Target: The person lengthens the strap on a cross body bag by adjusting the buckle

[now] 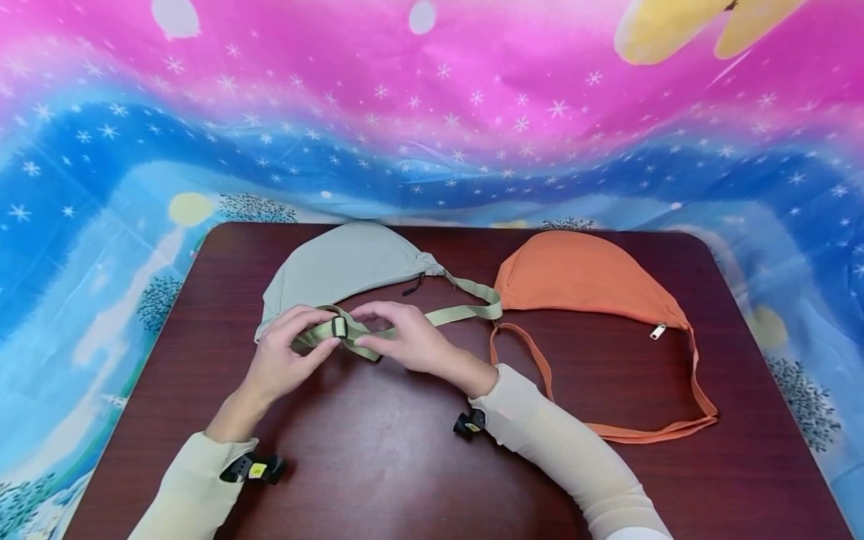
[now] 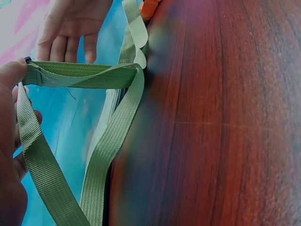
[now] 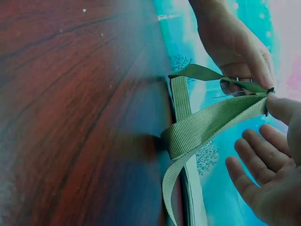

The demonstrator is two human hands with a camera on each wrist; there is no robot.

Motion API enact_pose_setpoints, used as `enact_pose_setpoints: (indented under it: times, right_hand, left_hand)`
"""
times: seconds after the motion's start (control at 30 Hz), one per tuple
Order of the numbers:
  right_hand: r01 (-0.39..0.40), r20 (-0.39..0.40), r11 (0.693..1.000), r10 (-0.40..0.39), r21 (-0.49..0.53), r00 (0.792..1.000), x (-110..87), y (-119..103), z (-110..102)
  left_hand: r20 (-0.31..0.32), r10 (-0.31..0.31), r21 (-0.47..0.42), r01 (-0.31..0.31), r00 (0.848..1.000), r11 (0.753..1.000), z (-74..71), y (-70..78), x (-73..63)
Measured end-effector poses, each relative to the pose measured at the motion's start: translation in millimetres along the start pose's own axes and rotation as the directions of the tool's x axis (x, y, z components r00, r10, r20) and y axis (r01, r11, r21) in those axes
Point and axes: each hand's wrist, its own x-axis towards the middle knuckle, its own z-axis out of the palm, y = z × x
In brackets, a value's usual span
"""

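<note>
A pale grey-green crossbody bag [image 1: 340, 262] lies at the back left of the table, its green webbing strap [image 1: 466, 311] drawn toward me. My left hand [image 1: 283, 352] pinches the strap at its black slider buckle [image 1: 340, 328] between thumb and fingers. Just to the right is my right hand [image 1: 412, 337], thumb and forefinger spread about the strap. In the left wrist view, the right hand [image 2: 77, 30] has its fingers loosely extended, and strap loops [image 2: 113, 146] hang in front. The right wrist view shows the right thumb [image 3: 284, 110] close to the buckle; whether it touches cannot be told.
An orange crossbody bag [image 1: 580, 274] with its strap [image 1: 648, 433] lies on the right of the dark wooden table [image 1: 378, 465]. The green strap's far loop reaches beside it. A patterned cloth [image 1: 432, 112] hangs behind the table.
</note>
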Motion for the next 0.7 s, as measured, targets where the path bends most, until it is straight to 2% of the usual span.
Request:
enact_pose_setpoints:
  times: [0.23, 0.7]
  right_hand:
    - [-0.009, 0.028, 1.000, 0.009, 0.028, 1.000, 3.1, -1, 5]
    - [0.026, -0.034, 0.996, -0.023, 0.082, 0.999, 4.2, 4, 13]
  left_hand:
    - [-0.003, 0.017, -0.016, -0.017, 1.000, 1.000, 1.4, 1.2, 1.0]
    - [-0.011, 0.034, -0.022, -0.035, 0.999, 0.999, 4.5, -0.5, -1.4]
